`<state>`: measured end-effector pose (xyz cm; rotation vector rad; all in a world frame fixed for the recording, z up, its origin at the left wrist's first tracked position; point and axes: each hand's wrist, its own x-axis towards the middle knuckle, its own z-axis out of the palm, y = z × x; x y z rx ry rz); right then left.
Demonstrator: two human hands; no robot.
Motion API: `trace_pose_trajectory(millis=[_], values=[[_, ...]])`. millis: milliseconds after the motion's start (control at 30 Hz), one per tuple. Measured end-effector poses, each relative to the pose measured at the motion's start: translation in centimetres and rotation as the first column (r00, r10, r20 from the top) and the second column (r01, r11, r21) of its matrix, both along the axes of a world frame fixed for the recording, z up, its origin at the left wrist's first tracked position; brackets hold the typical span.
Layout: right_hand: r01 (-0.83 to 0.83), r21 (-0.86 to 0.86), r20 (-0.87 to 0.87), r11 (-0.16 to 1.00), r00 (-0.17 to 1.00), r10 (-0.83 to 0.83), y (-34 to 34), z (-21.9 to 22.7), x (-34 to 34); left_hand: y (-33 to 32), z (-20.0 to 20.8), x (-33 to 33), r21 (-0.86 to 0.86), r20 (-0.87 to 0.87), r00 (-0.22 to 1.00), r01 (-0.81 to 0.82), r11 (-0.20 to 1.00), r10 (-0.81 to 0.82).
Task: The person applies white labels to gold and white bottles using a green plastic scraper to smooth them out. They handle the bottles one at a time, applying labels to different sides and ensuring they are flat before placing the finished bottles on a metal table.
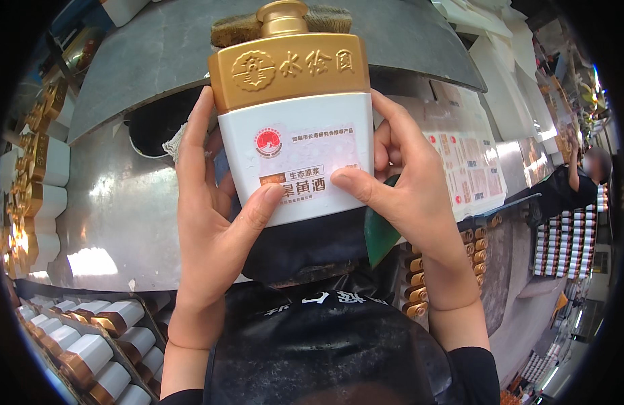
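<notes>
A flat-sided bottle (pixel 298 121) with a white body and a raised-pattern gold shoulder and neck stands upright between my hands, its broad face toward me. A thin printed sheet with a red round emblem (pixel 269 143) lies on the white face and looks wet and a little wrinkled. My left hand (pixel 221 196) wraps the left side, thumb on the lower part of the print. On the right side my right hand (pixel 406 175) grips it, thumb pressed on the print's lower right. A green pointed flat piece (pixel 382 233) sticks out below my right hand; what holds it is hidden.
Printed label sheets (pixel 464 158) lie on the grey table to the right. A dark basin (pixel 157 128) with a pale cloth sits at left. Behind the bottle is a brush-like block (pixel 238 30). White-and-gold bottles (pixel 89 351) fill racks at lower left. A person (pixel 575 185) is at far right.
</notes>
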<state>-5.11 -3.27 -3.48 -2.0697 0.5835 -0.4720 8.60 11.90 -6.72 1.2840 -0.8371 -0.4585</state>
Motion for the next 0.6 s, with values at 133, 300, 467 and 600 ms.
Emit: trace_pose_trajectory(millis=[133,300,467,600], values=[[0.017,0.159,0.035,0.987,0.999,-0.023,-0.1,0.04,0.07,0.05,0.16,-0.39,-0.051,-0.151,0.988,-0.047,0.998,0.039],[0.011,0.051,-0.003,0.999,1.0,-0.011,0.1,-0.14,-0.1,-0.23,0.27,-0.75,0.032,-0.06,0.995,-0.082,0.996,0.084],[-0.006,0.107,0.045,0.994,0.999,0.001,-0.05,-0.05,-0.19,-0.11,0.24,-0.32,-0.022,-0.13,0.99,-0.057,0.998,0.053],[0.001,0.124,0.019,0.992,1.0,-0.004,-0.06,0.01,-0.07,-0.07,-0.03,-0.24,-0.025,-0.142,0.989,-0.052,0.998,0.048]])
